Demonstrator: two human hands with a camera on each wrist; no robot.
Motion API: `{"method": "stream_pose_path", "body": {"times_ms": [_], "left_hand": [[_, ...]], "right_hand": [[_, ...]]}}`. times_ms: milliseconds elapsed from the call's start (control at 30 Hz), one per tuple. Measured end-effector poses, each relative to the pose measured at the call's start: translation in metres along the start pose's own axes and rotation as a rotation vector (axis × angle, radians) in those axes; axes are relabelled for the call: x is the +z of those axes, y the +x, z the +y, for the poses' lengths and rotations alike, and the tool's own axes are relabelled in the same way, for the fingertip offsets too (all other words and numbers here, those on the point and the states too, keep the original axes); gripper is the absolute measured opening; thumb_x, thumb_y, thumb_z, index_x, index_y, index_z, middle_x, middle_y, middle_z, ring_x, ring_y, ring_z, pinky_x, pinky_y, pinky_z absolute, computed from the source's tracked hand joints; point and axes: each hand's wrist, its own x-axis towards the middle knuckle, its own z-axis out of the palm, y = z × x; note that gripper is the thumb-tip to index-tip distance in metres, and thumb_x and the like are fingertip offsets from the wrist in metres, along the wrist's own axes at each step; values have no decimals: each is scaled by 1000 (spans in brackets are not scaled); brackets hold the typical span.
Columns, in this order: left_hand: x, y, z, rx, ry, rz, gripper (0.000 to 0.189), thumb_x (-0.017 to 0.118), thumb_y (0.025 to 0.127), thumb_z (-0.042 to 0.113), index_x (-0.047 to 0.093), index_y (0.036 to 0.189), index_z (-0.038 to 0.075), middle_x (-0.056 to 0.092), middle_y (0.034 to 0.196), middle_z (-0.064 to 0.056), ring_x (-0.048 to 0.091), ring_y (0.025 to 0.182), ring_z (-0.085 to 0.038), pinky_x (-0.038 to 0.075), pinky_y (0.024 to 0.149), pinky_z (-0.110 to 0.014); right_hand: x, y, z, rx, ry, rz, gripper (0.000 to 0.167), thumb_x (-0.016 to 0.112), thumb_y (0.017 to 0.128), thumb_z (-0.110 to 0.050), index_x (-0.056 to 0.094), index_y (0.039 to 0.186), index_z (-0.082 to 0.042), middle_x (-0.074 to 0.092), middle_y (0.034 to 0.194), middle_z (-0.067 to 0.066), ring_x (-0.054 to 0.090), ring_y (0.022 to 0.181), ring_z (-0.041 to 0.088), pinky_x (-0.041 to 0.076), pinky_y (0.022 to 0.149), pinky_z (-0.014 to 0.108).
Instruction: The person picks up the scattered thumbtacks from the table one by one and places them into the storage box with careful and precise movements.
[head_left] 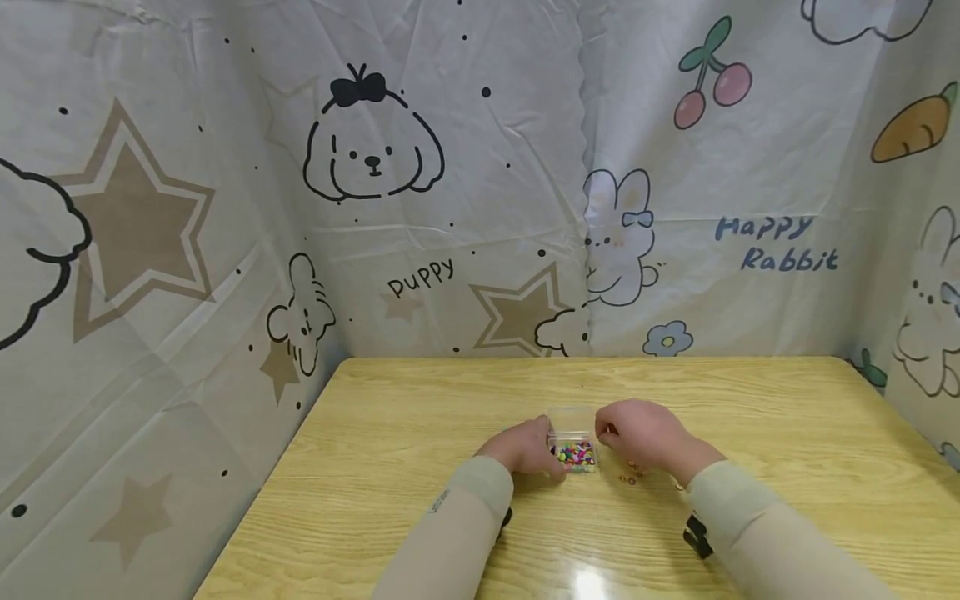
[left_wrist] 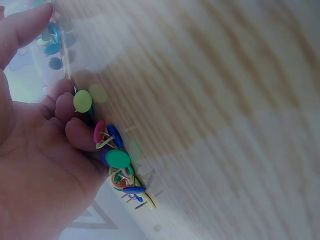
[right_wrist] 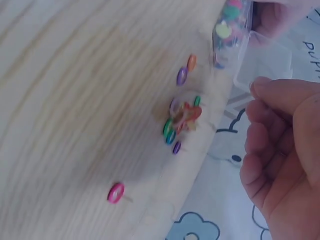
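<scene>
A small clear plastic box (head_left: 583, 469) filled with colourful thumbtacks (head_left: 576, 454) lies on the table, its clear lid (head_left: 572, 421) swung back. My left hand (head_left: 527, 447) grips the box's left side, thumb at the front and fingers behind. Loose thumbtacks (left_wrist: 118, 159) lie along those fingers in the left wrist view. Just right of the lid is my right hand (head_left: 647, 433), fingers curled and thumb tip against the index finger. In the right wrist view that thumb overlaps the lid's edge (right_wrist: 265, 62); I cannot tell whether anything is pinched there.
More loose thumbtacks (right_wrist: 182, 120) are clustered on the table right of the box, with a pink thumbtack (right_wrist: 116, 192) apart from them. The wooden table (head_left: 420, 400) ends at a printed cloth backdrop (head_left: 480, 233). Dark wrist devices (head_left: 697, 536) show under the sleeves.
</scene>
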Motion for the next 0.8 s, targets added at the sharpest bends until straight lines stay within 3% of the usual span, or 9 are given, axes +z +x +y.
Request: {"method": "stream_pose_path", "body": {"times_ms": [400,633,800], "left_hand": [[0,1,0,-11,-7,7,49,85,76,28,51,108,16,57,92,-2,50,77,-19,42,69,-36],[1,1,0,-14,-4,3,49,85,77,29,51,110,16,57,93,-1,50,79,-19,43,71,-36],[0,1,-1,-23,-10,-5,49,87,76,30,51,107,18,57,94,-1,51,80,-19,44,71,-37]], "right_hand": [[8,-7,10,139,-29,-84,16,66,88,-8,63,78,-20,57,74,-7,50,66,14,44,62,37],[16,-5,11,134,-81,-56,24,65,87,-7,56,70,-20,51,66,-5,47,61,15,39,58,34],[13,-6,4,130,-67,-59,22,64,89,-7,57,72,-20,52,67,-6,47,61,15,40,57,34]]}}
